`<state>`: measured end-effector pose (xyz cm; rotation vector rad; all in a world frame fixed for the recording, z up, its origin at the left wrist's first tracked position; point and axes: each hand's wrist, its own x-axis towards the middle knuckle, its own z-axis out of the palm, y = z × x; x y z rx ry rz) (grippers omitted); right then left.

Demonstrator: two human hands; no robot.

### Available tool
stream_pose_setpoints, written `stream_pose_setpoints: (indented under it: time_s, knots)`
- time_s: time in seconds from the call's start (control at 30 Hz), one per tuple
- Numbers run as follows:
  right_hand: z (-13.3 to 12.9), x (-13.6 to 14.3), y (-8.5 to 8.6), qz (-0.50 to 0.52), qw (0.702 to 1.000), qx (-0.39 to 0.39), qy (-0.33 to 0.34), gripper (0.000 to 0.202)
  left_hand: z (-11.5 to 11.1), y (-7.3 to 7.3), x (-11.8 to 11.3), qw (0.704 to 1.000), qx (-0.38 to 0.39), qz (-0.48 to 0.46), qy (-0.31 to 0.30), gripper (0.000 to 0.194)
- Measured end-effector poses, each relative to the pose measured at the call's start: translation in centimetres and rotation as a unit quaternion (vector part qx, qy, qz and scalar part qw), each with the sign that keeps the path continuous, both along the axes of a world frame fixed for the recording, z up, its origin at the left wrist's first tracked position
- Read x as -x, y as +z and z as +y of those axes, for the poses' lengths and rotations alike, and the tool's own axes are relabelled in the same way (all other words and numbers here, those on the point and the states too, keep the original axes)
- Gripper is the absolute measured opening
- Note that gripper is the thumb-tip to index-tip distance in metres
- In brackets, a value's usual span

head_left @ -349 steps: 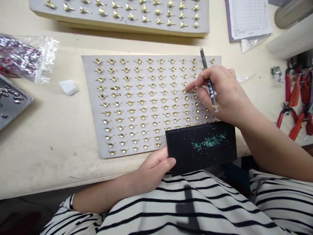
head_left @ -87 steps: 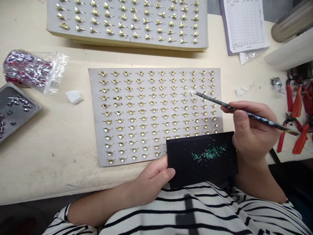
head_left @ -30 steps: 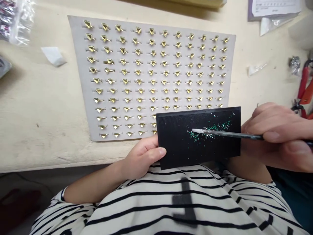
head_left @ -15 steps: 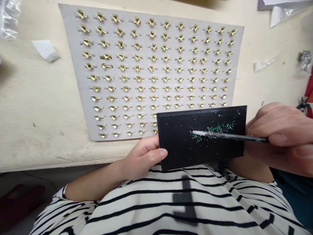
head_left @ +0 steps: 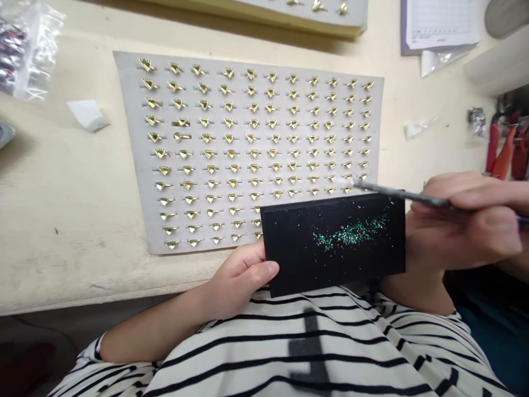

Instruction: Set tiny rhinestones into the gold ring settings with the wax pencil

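Left hand point(head_left: 243, 273) is pinching the near-left corner of the black tray point(head_left: 289, 264) (green stones point(head_left: 351, 231) scattered on it) at the table edge, while the right hand point(head_left: 463, 231) grips a thin stick point(head_left: 405, 194), its tip over the grey board point(head_left: 132, 165) of gold settings point(head_left: 231, 151).

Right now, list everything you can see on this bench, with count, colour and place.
grey board: one, grey, centre of bench
gold ring settings: many, gold, rows on the grey board
black tray: one, black, near edge, overlapping the board
green stones: many tiny, green, scattered on the tray
second board: one, grey on yellow, far edge
papers: a stack, white, far right
plastic bag: one, clear, far left
pliers: several, red-handled, right edge
stick tool: one, dark, white-tipped, over the board's lower right
left hand: holds tray
right hand: grips stick tool
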<state>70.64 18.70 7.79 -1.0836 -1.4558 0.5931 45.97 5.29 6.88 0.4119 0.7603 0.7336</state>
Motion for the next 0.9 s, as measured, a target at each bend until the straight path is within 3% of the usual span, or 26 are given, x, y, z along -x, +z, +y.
stream_pose_setpoints:
  time_s: [0.1,0.37,0.9]
  knots:
    - [0.3,0.9,-0.4,-0.023,0.998,-0.02,-0.055,0.015,-0.1,-0.1,-0.1,1.0,0.0,-0.005,-0.01,0.033]
    - [0.6,1.6,-0.9,-0.078,0.994,0.07,-0.026,0.016,0.0,0.1,-0.2,1.0,0.009,-0.009,-0.022,0.032]
    - [0.7,1.8,-0.9,-0.084,0.993,0.081,-0.019,0.016,0.2,0.4,0.1,0.998,0.009,0.012,-0.056,0.032]
